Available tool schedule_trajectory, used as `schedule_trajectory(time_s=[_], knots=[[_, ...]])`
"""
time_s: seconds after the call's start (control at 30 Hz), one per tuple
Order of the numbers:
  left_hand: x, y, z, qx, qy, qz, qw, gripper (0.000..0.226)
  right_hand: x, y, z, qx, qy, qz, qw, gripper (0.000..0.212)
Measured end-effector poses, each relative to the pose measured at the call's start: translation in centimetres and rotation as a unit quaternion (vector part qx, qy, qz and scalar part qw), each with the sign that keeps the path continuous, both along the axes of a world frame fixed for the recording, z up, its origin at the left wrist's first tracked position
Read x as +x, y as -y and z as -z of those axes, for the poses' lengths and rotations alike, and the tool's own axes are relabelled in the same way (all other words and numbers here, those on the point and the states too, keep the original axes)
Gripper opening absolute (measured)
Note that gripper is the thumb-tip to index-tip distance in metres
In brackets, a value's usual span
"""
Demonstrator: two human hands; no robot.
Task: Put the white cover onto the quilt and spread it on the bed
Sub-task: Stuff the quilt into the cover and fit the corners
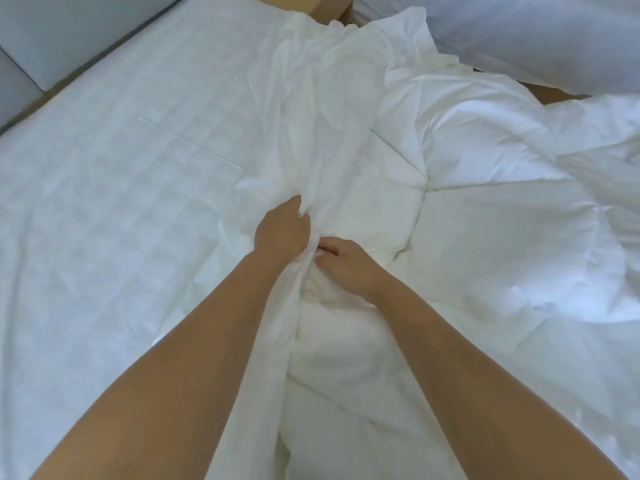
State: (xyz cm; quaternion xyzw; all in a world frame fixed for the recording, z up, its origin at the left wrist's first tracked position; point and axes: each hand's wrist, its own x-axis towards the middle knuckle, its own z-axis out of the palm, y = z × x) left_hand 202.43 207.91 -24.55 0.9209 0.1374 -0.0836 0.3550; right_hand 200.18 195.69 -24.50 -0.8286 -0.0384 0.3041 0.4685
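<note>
White cover [121, 202] is lying mostly flat over the whole 9 o'clock half of the view. It's faintly striped, with a crease line running across it. Its inner edge is rucked up into a long ridge of folds that goes from about 12 o'clock straight down through the middle to 6 o'clock.

The quilt [502, 220] is the puffy stitched thing filling the 3 o'clock side. It's all heaped and rumpled, and it butts right up against that ridge of cover.

The left hand [282, 230] is just left of centre. Its fingers are curled tight round a bunch of the cover's edge and the fabric is gathered up in the fist. The forearm lies on top of the cover, coming in from 7 o'clock.

The right hand [346, 263] sits right beside it, nearly touching, on the 3 o'clock side. Those fingers are curled too, pinching a lump of quilt right where it meets the cover's edge. Honestly everything's white on white there, so the exact layer under the fingertips is hard to make out.

Up at 1 o'clock there's a pillow [519, 32], at 12 o'clock a bit of brown wood surface [329, 6], and at 10 o'clock a grey padded panel [31, 46].
</note>
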Motion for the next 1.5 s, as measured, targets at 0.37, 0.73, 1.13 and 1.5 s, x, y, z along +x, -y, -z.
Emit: schedule_trajectory(time_s=[0.37, 0.73, 1.13, 1.5], knots=[[-7.3, -1.5, -2.3, 0.126, -0.171, 0.135, 0.968, 0.094, -2.2, -0.7, -0.6, 0.033, 0.007, 0.179, 0.983, 0.027], [-17.7, 1.2, -7.1, -0.141, -0.102, 0.050, 0.983, 0.017, -11.6, -1.0, -5.7, 0.100, -0.015, 0.239, 0.966, 0.027], [-27.9, 5.7, -7.8, 0.052, 0.029, 0.047, 0.997, 0.031, -21.5, 1.9, -7.1, 0.229, -0.195, 0.307, 0.903, 0.028], [-30.3, 5.7, -8.1, -0.285, -0.067, -0.107, 0.950, 0.044, -27.5, 7.1, -9.0, 0.382, -0.289, 0.283, 0.831, 0.052]])
